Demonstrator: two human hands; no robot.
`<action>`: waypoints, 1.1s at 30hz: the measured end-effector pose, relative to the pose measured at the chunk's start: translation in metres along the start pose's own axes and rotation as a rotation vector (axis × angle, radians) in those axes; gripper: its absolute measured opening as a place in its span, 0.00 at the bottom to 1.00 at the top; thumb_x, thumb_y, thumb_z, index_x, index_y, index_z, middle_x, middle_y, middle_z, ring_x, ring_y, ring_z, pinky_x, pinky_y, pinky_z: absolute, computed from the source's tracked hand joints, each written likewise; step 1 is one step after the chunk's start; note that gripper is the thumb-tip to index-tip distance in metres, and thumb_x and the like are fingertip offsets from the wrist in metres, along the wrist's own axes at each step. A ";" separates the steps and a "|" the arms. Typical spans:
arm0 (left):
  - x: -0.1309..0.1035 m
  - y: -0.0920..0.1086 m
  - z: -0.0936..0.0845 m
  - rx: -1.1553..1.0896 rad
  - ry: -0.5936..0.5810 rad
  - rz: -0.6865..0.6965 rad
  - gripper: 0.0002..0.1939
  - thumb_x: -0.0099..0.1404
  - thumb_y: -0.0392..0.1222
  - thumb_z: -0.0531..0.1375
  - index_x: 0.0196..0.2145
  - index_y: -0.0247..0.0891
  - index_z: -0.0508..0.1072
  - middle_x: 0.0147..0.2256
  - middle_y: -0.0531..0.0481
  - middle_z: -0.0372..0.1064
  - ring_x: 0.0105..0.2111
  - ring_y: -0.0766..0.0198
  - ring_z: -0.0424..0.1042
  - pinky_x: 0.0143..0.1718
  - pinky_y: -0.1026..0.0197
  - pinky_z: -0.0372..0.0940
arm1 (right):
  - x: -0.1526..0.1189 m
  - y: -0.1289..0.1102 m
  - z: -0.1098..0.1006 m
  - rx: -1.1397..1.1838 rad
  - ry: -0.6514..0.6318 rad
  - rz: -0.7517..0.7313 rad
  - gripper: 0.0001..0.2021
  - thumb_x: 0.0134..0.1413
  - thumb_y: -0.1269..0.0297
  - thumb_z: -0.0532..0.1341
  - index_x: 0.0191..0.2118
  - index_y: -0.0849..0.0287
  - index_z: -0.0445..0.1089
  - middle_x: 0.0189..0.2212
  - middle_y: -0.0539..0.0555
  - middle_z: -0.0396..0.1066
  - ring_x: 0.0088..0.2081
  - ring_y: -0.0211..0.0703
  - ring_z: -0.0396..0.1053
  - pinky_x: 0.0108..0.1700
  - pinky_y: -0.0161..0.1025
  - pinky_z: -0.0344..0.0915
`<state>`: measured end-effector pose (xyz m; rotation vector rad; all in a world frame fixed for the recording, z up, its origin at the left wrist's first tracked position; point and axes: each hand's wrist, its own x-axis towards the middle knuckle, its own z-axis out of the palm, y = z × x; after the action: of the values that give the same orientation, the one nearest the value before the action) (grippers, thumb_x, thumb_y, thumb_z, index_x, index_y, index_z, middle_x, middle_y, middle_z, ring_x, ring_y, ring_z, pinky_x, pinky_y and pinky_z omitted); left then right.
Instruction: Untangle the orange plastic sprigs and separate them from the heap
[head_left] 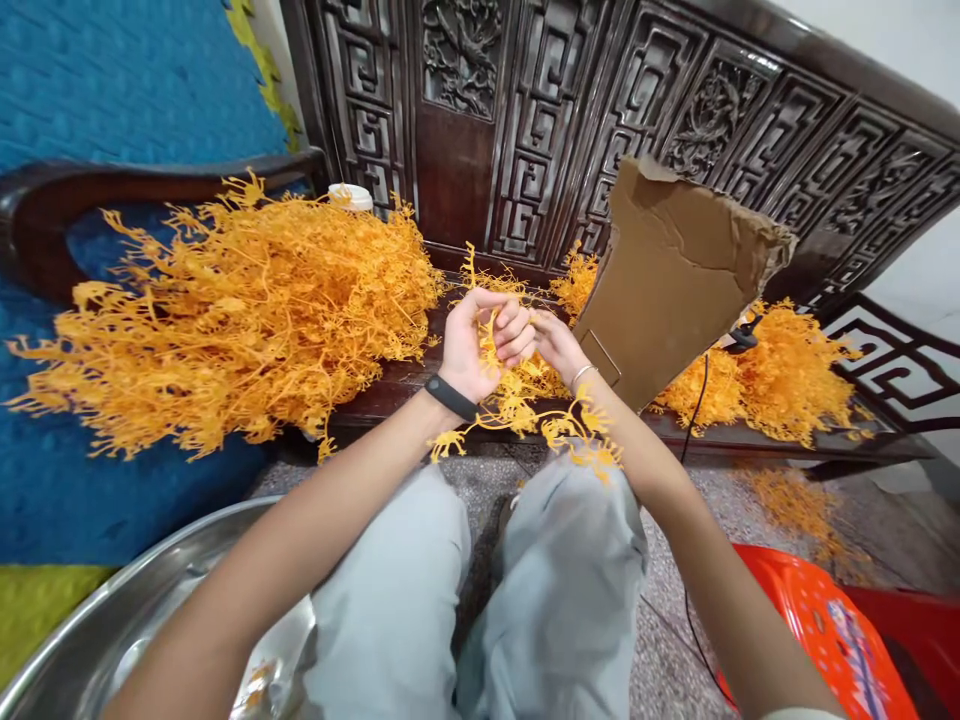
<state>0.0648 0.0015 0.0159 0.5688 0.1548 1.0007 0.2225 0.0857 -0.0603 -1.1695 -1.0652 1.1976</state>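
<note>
My left hand [491, 338], with a black band at its wrist, is closed around an orange branching plastic sprig [551, 425]. The sprig's forked tips hang out below my wrists, over my knees. Close beside it, my right hand [555, 342] has its fingertips pinched together against the left fingers; what they grip is hidden. More loose orange sprigs [525, 378] lie on the dark wooden bench just behind and under my hands. A large heap of orange sprigs [285, 290] is piled to the left.
A brown cardboard piece [675, 270] stands at the right, with another orange heap [787, 370] behind it. A white round container [350, 197] sits behind the left heap. At lower left is a metal basin [82, 640]; at lower right, a red stool [810, 630] and black cable [686, 590].
</note>
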 end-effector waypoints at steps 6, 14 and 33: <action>-0.005 0.003 -0.034 0.250 -0.120 -0.122 0.15 0.57 0.36 0.48 0.14 0.36 0.58 0.12 0.55 0.47 0.11 0.72 0.48 0.13 0.67 0.48 | 0.007 0.028 -0.043 -0.129 0.253 0.070 0.08 0.43 0.69 0.64 0.25 0.61 0.62 0.20 0.44 0.64 0.19 0.29 0.62 0.26 0.30 0.60; -0.009 0.011 -0.058 0.359 -0.069 -0.158 0.14 0.56 0.37 0.51 0.14 0.35 0.60 0.12 0.55 0.48 0.12 0.72 0.49 0.14 0.67 0.49 | 0.003 0.028 -0.057 -0.251 0.300 0.033 0.05 0.46 0.73 0.59 0.33 0.62 0.69 0.33 0.50 0.68 0.21 0.27 0.63 0.28 0.31 0.62; -0.025 0.027 -0.049 0.352 0.075 0.042 0.15 0.58 0.38 0.50 0.15 0.36 0.57 0.13 0.57 0.47 0.12 0.73 0.51 0.15 0.68 0.52 | -0.103 -0.044 0.028 -0.439 -0.606 -0.349 0.16 0.49 0.54 0.63 0.39 0.59 0.67 0.38 0.53 0.68 0.33 0.36 0.68 0.40 0.39 0.67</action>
<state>0.0128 0.0105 -0.0149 0.8585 0.3918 1.0433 0.1910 -0.0146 -0.0126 -0.8908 -1.9802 1.0867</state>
